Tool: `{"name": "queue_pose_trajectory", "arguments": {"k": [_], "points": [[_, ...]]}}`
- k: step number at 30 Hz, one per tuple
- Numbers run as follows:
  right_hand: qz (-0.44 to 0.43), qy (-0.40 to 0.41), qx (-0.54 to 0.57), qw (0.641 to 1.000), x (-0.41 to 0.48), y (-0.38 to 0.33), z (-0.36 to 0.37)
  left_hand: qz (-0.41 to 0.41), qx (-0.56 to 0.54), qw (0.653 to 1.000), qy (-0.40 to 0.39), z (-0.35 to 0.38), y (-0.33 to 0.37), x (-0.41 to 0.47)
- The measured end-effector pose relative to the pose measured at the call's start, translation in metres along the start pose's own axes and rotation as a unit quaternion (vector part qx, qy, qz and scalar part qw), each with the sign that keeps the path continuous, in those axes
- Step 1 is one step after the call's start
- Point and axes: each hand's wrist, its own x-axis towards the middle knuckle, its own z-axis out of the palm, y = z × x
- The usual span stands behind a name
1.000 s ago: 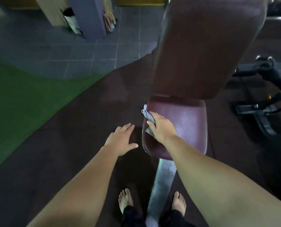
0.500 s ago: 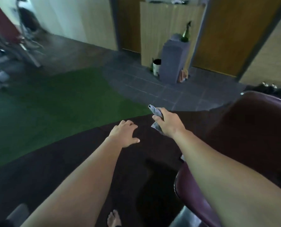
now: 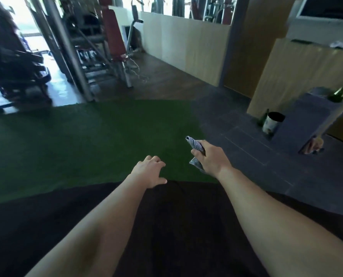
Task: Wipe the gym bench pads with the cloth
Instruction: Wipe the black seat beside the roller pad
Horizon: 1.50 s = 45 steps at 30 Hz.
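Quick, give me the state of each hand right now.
Left hand: open, fingers loosely curled, holding nothing.
Right hand: closed around the cloth.

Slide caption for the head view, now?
Right hand grips the cloth in mid-air, left hand open, green turf ahead.

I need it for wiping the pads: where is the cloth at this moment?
Head view, right of centre: the cloth is in the grip of the right hand, above the green turf, beside the left hand.

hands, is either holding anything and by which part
The right hand grips the cloth around its middle, ends sticking out; the left hand holds nothing.
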Motion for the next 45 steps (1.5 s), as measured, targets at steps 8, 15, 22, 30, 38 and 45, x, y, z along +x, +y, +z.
{"name": "queue_pose_trajectory", "arguments": {"k": [8,15,22,30,38,45], "points": [[-0.078,-0.074,0.000,0.994,0.144,-0.100,0.098,-0.115,-0.030,0.993,0.008,-0.024,-0.159,0.028],[-0.169,-0.167,0.002,0.971,0.274,-0.194,0.192,-0.246,-0.077,0.966,0.025,-0.038,-0.289,0.056],[-0.279,-0.282,-0.007,0.918,0.379,-0.313,0.295,-0.392,-0.126,0.911,0.035,-0.055,-0.404,0.051],[-0.367,-0.377,0.008,0.850,0.424,-0.465,0.460,-0.516,-0.150,0.842,0.052,-0.046,-0.563,0.001],[-0.415,-0.437,0.015,0.798,0.435,-0.630,0.609,-0.594,-0.153,0.788,0.045,-0.052,-0.735,-0.081],[-0.494,-0.479,0.004,0.725,0.443,-0.767,0.740,-0.674,-0.170,0.716,0.065,-0.048,-0.863,-0.141]]}}
